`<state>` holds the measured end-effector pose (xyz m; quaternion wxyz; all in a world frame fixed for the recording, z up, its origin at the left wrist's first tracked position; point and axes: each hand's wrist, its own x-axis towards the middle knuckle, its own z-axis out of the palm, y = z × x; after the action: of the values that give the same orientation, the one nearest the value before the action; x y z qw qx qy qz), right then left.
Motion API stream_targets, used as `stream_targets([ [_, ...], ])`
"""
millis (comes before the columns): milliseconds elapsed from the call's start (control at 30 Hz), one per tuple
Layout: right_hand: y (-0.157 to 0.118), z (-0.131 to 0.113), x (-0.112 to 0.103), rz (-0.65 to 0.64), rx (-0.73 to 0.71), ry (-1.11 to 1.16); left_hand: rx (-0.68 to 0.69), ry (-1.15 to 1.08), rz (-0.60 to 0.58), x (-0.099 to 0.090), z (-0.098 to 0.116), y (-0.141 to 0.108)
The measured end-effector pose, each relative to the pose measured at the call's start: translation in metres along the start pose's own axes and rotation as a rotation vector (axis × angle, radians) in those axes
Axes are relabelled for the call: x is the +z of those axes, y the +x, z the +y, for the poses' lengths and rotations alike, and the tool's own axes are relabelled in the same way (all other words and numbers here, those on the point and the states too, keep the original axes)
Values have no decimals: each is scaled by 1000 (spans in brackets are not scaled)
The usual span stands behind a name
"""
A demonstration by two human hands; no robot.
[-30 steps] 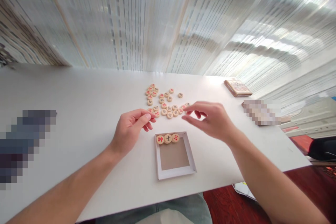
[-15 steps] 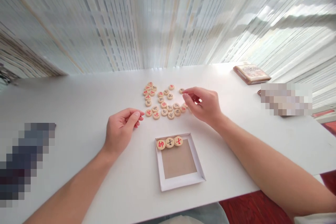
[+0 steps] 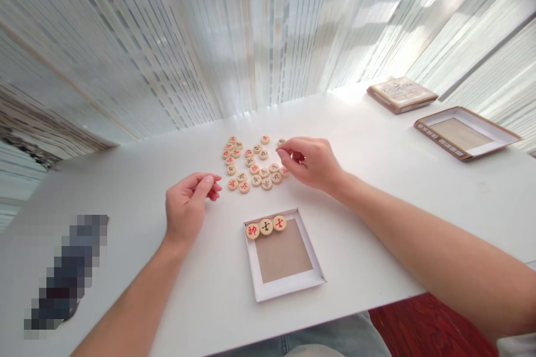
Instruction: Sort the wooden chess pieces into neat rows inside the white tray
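Observation:
Many round wooden Chinese chess pieces (image 3: 255,169), marked in red or black, lie loosely spread on the white table. My right hand (image 3: 312,162) is over the right side of this spread, thumb and fingertips drawn together beside a black-marked piece (image 3: 281,142). Whatever those fingertips may hold is hidden. Left of the pieces, my left hand (image 3: 190,198) is closed, its thumb against the curled index finger and nothing showing in it. Between my forearms sits a shallow white box tray (image 3: 288,288). A red, a black and another red piece (image 3: 280,223) form a row along its far edge.
A closed flat box (image 3: 402,93) lies at the back right, and an open brown-edged box half (image 3: 464,131) is nearer. At the left is a dark pixelated object (image 3: 69,273). Striped curtains (image 3: 251,33) hang behind the table (image 3: 355,268).
The camera view has turned, bringing the box half at the right fully into sight. My right hand has shifted slightly left over the pieces. My left hand keeps its closed shape; the tray's row is unchanged.

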<state>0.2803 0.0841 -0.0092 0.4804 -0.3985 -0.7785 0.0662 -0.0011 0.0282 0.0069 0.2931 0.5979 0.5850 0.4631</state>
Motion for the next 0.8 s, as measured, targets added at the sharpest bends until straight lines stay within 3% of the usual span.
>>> stream_targets([
  [233, -2, 1, 1, 0, 12, -1, 132, 194, -30, 11, 26, 6],
  [467, -2, 4, 1, 20, 70, 22, 348, 405, 68, 4, -3, 13],
  [800, -3, 5, 0, 27, 190, 14, 400, 389, 64, -7, -23, 14],
])
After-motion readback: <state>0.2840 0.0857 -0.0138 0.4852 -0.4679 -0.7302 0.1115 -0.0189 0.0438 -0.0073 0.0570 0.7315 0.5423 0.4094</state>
